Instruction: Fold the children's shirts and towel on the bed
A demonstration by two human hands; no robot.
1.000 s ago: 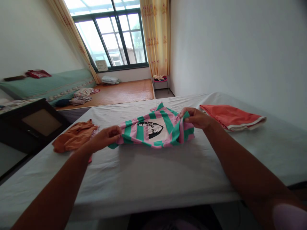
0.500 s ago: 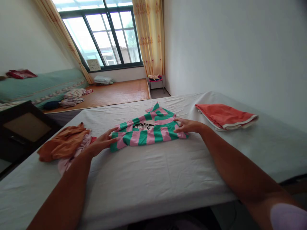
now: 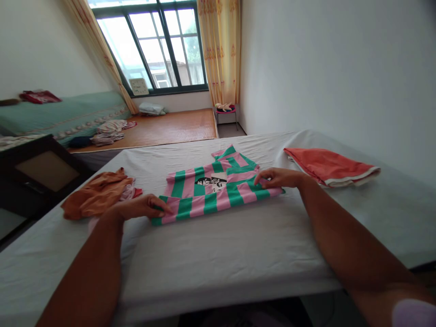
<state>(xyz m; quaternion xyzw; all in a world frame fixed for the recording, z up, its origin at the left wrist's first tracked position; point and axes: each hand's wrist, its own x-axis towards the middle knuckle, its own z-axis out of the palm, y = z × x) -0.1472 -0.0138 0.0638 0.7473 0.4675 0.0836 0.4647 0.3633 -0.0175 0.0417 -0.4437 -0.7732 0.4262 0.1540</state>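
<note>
A pink and green striped shirt (image 3: 211,200) with a black-and-white print lies on the white-sheeted bed, its near side folded over in a long strip. My left hand (image 3: 150,208) pinches the shirt at the left end of that strip. At the other end, near the collar side, my right hand (image 3: 272,177) has its fingers closed on the cloth. One sleeve points away toward the window.
An orange-brown crumpled garment (image 3: 93,193) lies at the left, over pink cloth. On the right is a folded red-orange cloth (image 3: 332,165) with a white edge. The white sheet (image 3: 218,259) covers the surface. A dark cabinet (image 3: 44,177) stands at far left.
Both hands have come nearer to me and slightly apart, drawing the folded strip of the shirt straighter and wider. More of the print shows. The view has shifted a little.
</note>
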